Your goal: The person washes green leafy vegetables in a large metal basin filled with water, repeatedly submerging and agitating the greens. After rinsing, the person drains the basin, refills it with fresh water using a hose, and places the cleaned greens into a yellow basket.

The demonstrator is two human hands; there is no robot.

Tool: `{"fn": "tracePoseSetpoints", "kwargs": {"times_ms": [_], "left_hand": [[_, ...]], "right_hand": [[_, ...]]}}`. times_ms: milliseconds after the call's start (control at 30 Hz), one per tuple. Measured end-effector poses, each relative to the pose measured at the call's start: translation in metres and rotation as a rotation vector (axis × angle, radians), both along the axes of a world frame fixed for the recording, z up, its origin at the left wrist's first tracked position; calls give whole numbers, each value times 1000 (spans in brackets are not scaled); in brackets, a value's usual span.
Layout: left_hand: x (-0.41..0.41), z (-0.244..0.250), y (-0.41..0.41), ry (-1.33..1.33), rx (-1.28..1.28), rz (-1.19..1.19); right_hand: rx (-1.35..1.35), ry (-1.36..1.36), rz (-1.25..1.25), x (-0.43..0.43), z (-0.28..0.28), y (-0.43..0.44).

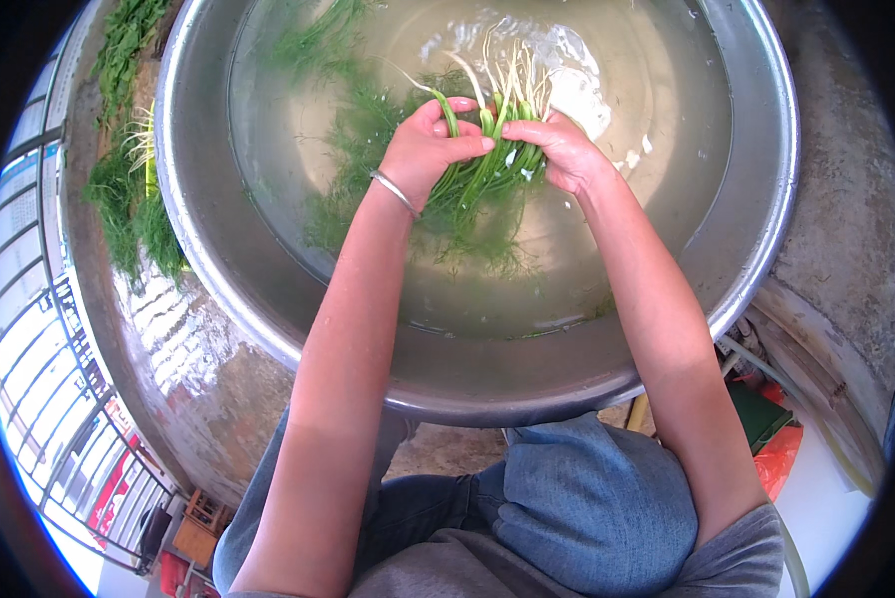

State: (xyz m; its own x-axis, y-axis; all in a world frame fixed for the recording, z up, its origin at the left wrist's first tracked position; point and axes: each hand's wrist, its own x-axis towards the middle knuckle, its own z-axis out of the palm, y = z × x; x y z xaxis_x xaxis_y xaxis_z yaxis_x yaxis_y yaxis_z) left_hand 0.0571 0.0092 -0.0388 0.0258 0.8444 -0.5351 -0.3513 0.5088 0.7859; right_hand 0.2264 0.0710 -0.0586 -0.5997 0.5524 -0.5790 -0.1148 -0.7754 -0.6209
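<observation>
A large round metal basin (477, 374) of water lies before me. Over the water, both my hands hold a bunch of feathery green herbs, likely fennel or dill (485, 176), its pale roots pointing away from me. My left hand (429, 142), with a metal bangle at the wrist, has thumb and fingers around stems on the bunch's left side, one stem rising between the fingers. My right hand (559, 146) grips the bunch's right side near the roots, thumb on top; its other fingers are mostly hidden. The leafy ends trail into the water towards me. More fronds (320, 45) float at the basin's upper left.
Left of the basin, rooted herb bunches (118, 213) and leafy greens (126, 52) lie on a wet concrete surface (193, 374). Metal bars (36, 299) run along the far left. At lower right are a hose (814, 418), a green container (761, 415) and an orange plastic bag (780, 463).
</observation>
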Motion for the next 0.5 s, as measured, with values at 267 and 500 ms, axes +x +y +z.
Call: {"fn": "tracePoseSetpoints", "kwargs": {"times_ms": [267,500], "left_hand": [[2,-3,1,57,22,59],[9,2,2,53,39,81]], "right_hand": [[-40,47,-1,-1,9,-1],[-29,65,23,1,3,0]]}}
